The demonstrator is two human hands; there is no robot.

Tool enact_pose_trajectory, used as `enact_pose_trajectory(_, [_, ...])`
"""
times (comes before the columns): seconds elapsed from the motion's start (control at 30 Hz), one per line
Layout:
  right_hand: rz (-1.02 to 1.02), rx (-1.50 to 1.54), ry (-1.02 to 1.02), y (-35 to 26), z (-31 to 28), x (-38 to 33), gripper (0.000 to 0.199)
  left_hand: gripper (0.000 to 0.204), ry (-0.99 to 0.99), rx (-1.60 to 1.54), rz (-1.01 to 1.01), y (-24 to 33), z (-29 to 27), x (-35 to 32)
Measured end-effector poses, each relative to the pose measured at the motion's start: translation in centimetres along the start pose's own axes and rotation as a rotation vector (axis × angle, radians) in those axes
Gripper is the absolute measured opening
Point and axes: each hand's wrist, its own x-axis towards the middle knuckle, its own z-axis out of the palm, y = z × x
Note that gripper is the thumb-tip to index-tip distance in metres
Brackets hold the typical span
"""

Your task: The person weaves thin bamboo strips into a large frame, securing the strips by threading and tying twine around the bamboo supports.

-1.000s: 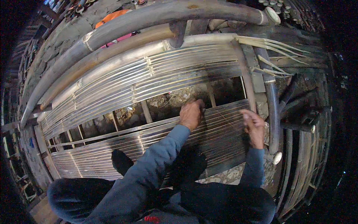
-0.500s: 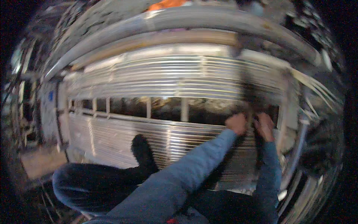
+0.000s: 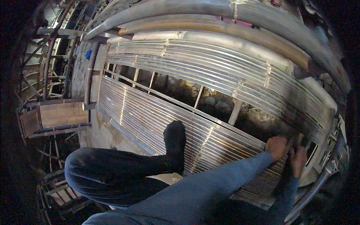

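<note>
A long platform of thin split-bamboo slats [image 3: 146, 108] stretches in front of me, with an open gap [image 3: 217, 103] along its middle and short cross bars beneath. At the gap's right end, my left hand [image 3: 276, 147] is closed, knuckles up. Close beside it on the right is my right hand [image 3: 299, 160], dim and in shadow, its fingers curled. A short brownish wood-like piece [image 3: 297, 139] shows between and just beyond the two hands. Its kind, and how each hand grips it, cannot be made out in the dark.
Thick bamboo poles [image 3: 225, 32] run along the platform's far side. My dark-clothed foot [image 3: 175, 135] rests on the near slats. At the left stand a post [image 3: 91, 75] and a low brown panel [image 3: 63, 114]. Stones and debris [image 3: 221, 107] lie below the gap.
The view has turned, so the platform now slants down to the right and more of the left side shows. Both hands appear farther right and lower, still together at the gap's right end.
</note>
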Motion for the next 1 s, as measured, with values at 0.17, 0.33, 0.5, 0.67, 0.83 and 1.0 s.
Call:
enact_pose_trajectory(0.17, [0.485, 1.467, -0.462, -5.2, -5.9, -3.6, 0.021, 0.027, -0.046, -0.265, 0.162, -2.2, -1.3, -1.4])
enact_pose_trajectory(0.33, [0.266, 1.294, -0.295, -6.7, -4.9, -3.5, 0.038, 0.021, -0.088, -0.314, 0.372, -1.6, -3.5, -0.4])
enact_pose_trajectory(0.5, [0.146, 0.861, -0.090, -7.2, -4.7, -4.5, 0.015, 0.024, -0.192, -0.312, 0.350, -2.7, -3.7, 0.5])
enact_pose_trajectory(0.67, [0.054, 0.793, 0.390, -4.0, -4.0, -8.2, 0.009, 0.033, -0.209, -0.147, 0.241, -2.5, -3.5, 0.1])
enact_pose_trajectory(0.83, [0.126, 1.785, 0.625, -0.3, -10.3, -17.4, 0.011, 0.033, -0.113, -0.051, 0.303, -3.0, -3.4, 0.0])
enact_pose_trajectory(1.0, [-0.170, 2.087, 0.813, 3.2, -13.8, -25.0, 0.014, 0.034, -0.085, -0.182, 0.347, -1.8, -4.1, -1.0])
